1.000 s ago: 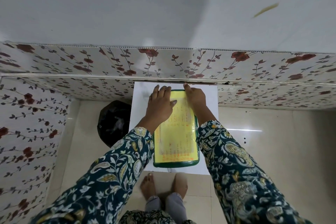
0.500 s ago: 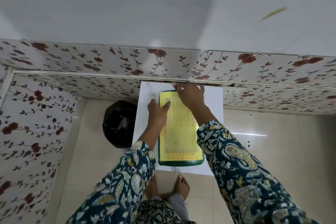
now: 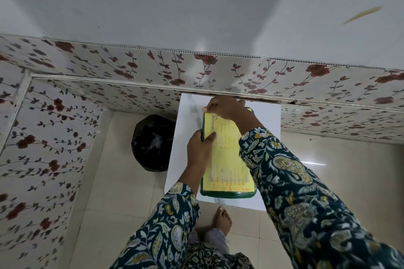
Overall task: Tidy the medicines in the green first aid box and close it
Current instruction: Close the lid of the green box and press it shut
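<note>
The green first aid box (image 3: 227,194) lies on a small white table (image 3: 188,120), its lid down and covered by a yellow printed label (image 3: 229,159). My left hand (image 3: 200,148) grips the box's left edge, thumb on the lid. At the far end of the lid my right hand (image 3: 227,108) is curled over the far left corner. No medicines are visible; the inside is hidden.
A black bag (image 3: 153,143) sits on the tiled floor left of the table. Floral wall panels (image 3: 109,67) run behind and to the left. My bare foot (image 3: 223,217) stands below the table's near edge.
My left hand slid from the lid's top down to the box's left edge. My right hand moved left across the far end of the lid. The camera shifted a little.
</note>
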